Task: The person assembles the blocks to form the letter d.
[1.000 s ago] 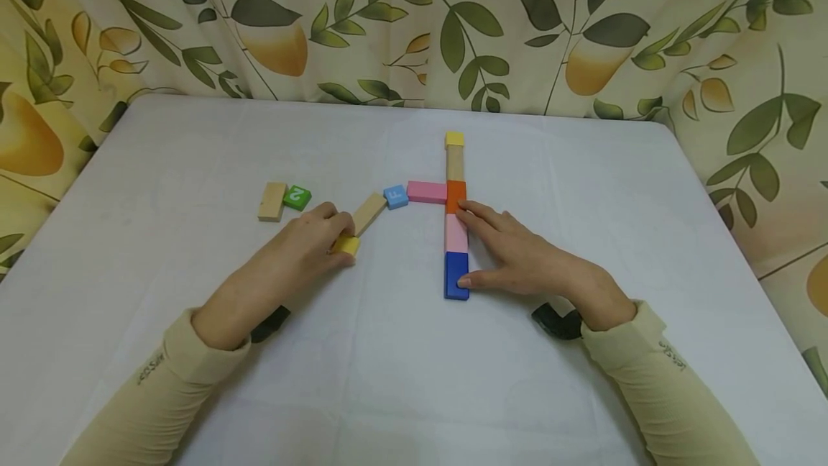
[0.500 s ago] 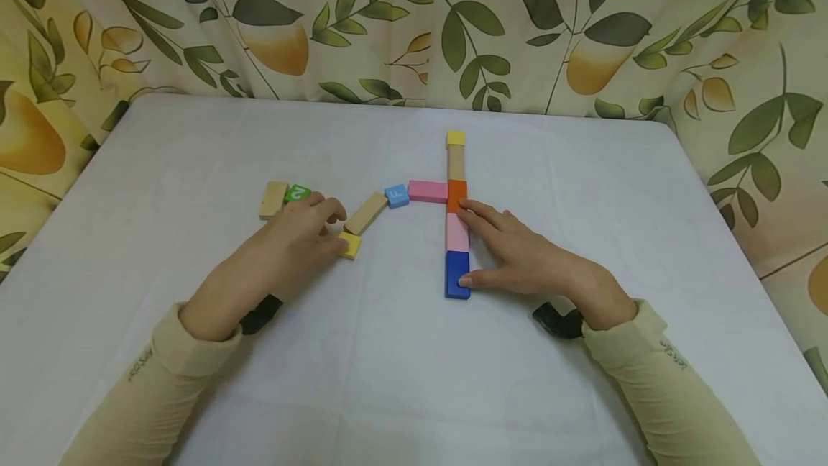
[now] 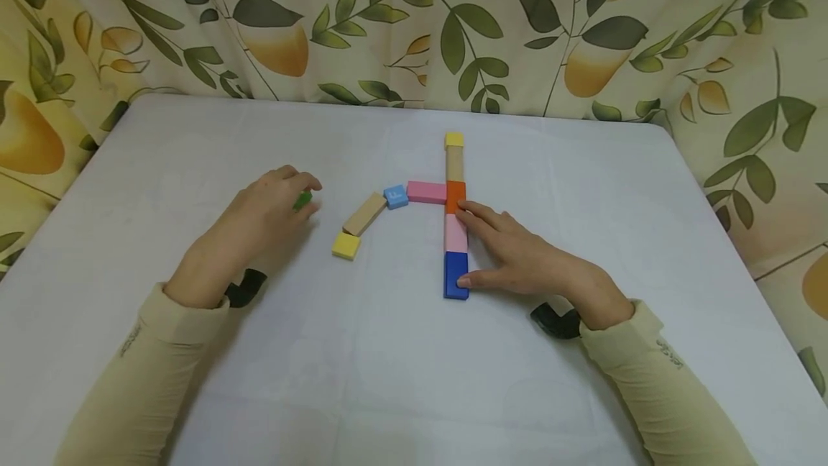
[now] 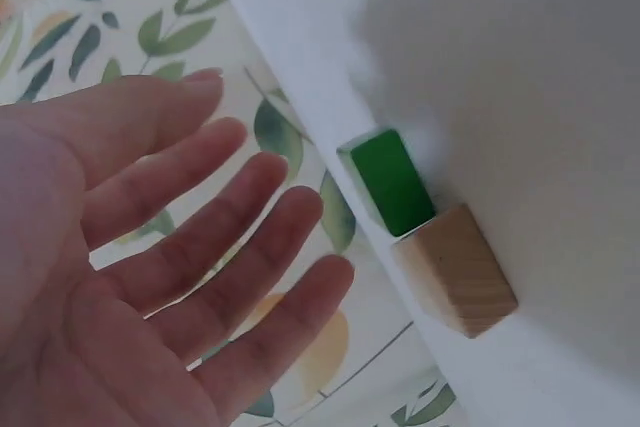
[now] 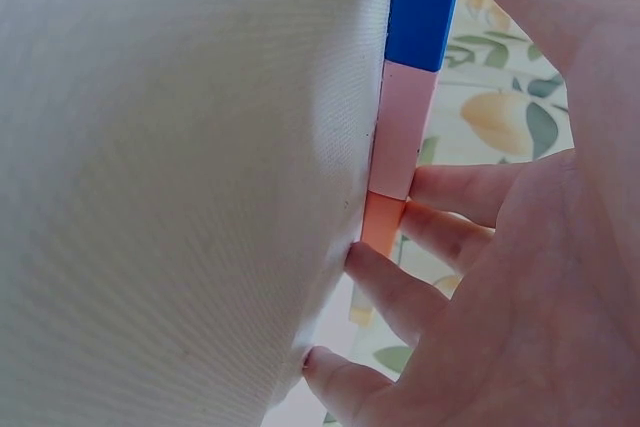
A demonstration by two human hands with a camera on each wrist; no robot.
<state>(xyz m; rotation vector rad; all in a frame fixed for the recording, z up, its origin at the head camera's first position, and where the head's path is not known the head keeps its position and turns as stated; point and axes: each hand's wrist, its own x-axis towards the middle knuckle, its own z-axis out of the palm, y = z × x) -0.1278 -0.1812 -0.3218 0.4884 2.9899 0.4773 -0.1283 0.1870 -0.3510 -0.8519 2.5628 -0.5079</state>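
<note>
My left hand (image 3: 255,218) hovers over a green block (image 3: 302,200), which shows between thumb and fingers in the head view. In the left wrist view its fingers are spread, apart from the green block and a plain wooden block (image 4: 460,272) beside it. That wooden block is hidden under the hand in the head view. My right hand (image 3: 524,254) rests along a straight row of blocks. Its thumb is on the blue block (image 3: 456,275), and its fingertips touch the row where the orange block (image 3: 456,196) meets the light pink block (image 3: 456,233).
The row's far end has a wooden block (image 3: 455,162) and a yellow cube (image 3: 454,139). A curved branch runs left from it: pink block (image 3: 427,192), light blue letter block (image 3: 396,196), wooden block (image 3: 365,214), yellow block (image 3: 346,246). Everything lies on a white-covered table (image 3: 401,372).
My left hand has let go of the yellow block at the branch's end and moved left and away, over the green block. The right hand has stayed on the row.
</note>
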